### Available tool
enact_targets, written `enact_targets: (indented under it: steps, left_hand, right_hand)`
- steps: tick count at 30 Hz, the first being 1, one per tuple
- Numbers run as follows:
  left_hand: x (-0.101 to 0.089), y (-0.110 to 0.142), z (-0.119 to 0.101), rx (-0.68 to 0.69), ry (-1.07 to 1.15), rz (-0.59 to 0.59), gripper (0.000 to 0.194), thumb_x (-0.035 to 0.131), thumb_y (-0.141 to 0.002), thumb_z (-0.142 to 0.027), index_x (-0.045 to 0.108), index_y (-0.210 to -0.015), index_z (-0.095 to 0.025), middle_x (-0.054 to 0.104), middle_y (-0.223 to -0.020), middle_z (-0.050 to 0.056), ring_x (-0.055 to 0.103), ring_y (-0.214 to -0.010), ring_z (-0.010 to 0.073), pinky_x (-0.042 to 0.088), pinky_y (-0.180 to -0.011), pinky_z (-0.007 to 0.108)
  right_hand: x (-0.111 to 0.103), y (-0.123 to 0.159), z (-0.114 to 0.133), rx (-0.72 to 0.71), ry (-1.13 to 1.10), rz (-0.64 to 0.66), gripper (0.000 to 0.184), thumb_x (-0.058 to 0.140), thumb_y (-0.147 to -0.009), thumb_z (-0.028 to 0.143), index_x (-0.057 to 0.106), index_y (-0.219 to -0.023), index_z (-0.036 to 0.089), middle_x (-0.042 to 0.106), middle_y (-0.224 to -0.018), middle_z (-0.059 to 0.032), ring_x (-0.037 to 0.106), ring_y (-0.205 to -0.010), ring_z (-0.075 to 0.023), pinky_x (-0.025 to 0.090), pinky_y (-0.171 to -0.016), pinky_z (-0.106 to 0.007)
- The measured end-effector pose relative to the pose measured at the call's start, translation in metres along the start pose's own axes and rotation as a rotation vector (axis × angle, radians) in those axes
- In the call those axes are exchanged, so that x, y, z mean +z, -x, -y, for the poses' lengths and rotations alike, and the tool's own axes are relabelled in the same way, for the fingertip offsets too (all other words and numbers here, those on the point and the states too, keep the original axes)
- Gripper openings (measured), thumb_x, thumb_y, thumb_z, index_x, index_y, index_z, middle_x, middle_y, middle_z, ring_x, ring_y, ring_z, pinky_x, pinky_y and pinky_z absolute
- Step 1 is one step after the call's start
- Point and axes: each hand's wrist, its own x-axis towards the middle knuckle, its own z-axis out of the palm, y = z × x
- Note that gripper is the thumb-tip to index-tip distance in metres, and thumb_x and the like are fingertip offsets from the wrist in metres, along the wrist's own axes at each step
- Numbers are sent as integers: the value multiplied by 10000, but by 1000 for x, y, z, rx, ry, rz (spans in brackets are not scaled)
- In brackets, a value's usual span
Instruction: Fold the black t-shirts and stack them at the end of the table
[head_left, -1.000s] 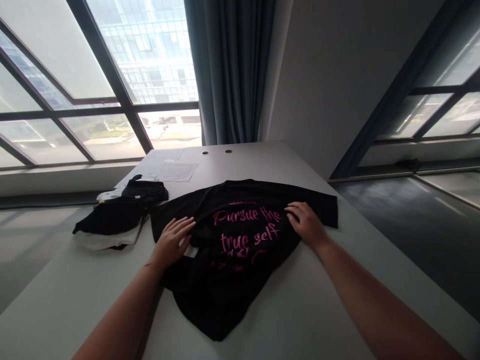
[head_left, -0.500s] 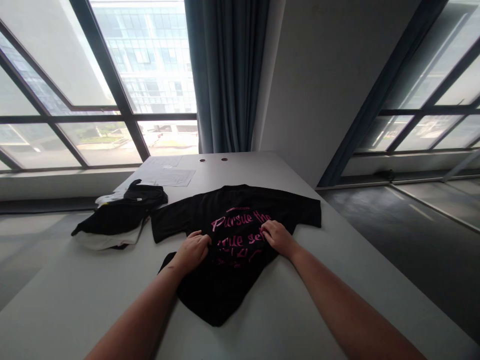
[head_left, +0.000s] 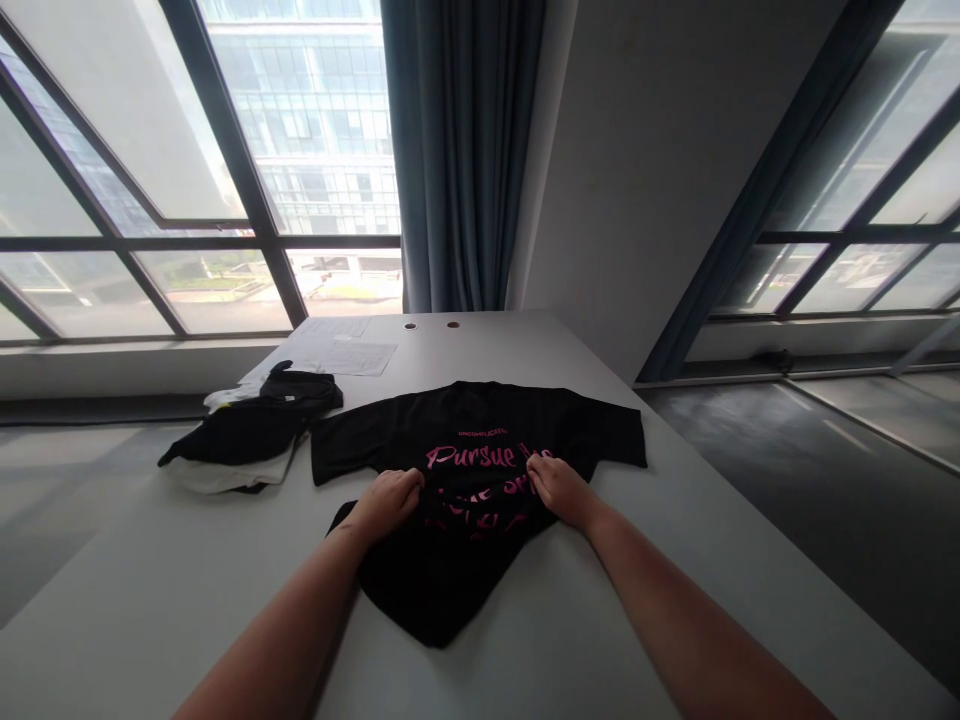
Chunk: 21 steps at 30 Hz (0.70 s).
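Several window panes [head_left: 195,180] are standing at the far left, behind the table [head_left: 195,580]. One pile [head_left: 240,430] of black and white clothes is lying at the table's left edge, just beside the left sleeve [head_left: 349,445] of the shirt [head_left: 465,560]. Papers [head_left: 352,357] are lying flat behind the pile. The left hand [head_left: 388,500] is pinching the shirt left of the pink print [head_left: 480,460], fingers bent together; the fingertips are partly hiding in the cloth. The shirt is lying across the middle of the table, hem end pointing toward the person. Cloth is creasing between the hands, partly covering the lower lettering. A blue curtain [head_left: 465,150] is hanging behind the table. The right hand [head_left: 562,490] is pinching the shirt at the right end of the print, fingers bent together. The right sleeve [head_left: 611,435] is extending beyond this hand.
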Motion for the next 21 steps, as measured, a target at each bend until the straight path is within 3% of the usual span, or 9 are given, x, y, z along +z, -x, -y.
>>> enact_targets:
  steps: [5,7,10,14,18,21]
  left_hand:
    - [-1,1,1,-2,-10,-95,242,450,-1042,-350,646,-1145,-253,684,-1169,66,652,-1101,237,501,-993,374]
    - [-2,1,-3,-53,-56,-77,270,434,-1059,-378,656,-1150,-255,668,-1189,66,659,-1100,236,505,-985,364]
    - [-5,1,-11,-154,-144,31,322,393,-1080,-411,670,-1135,-257,654,-1184,64,692,-1034,233,524,-888,345]
    - [-11,-8,-15,-314,-276,101,375,368,-1079,-459,674,-1146,-253,653,-1122,75,710,-943,247,521,-814,355]
    - [-9,-42,-11,-392,-335,88,400,411,-1047,-510,687,-1087,-223,678,-1089,101,698,-969,274,525,-836,379]
    - [2,-89,-8,-359,-316,39,365,468,-1014,-476,698,-1108,-209,685,-1168,133,663,-1097,300,519,-924,403]
  right_hand:
    - [-7,0,3,30,38,7,274,428,-1056,264,646,-902,207,660,-916,-66,625,-904,-215,471,-920,-335]
    - [-8,-1,2,94,67,-37,316,428,-1069,312,692,-935,202,662,-975,-85,628,-946,-218,481,-926,-329]
    - [-7,-4,-5,208,148,-93,321,464,-1061,362,740,-1090,203,674,-1106,-109,627,-1045,-240,484,-965,-346]
    - [-5,-6,-28,361,241,-115,408,461,-1058,385,660,-1374,220,626,-1381,-134,541,-1313,-284,432,-1089,-433]
    - [-10,-17,-54,577,222,-26,447,407,-1072,424,650,-1410,260,555,-1516,-137,472,-1421,-324,321,-1170,-596]
    - [-14,-48,-59,553,216,-66,472,378,-1069,416,670,-1388,227,558,-1515,-147,466,-1425,-330,316,-1183,-574]
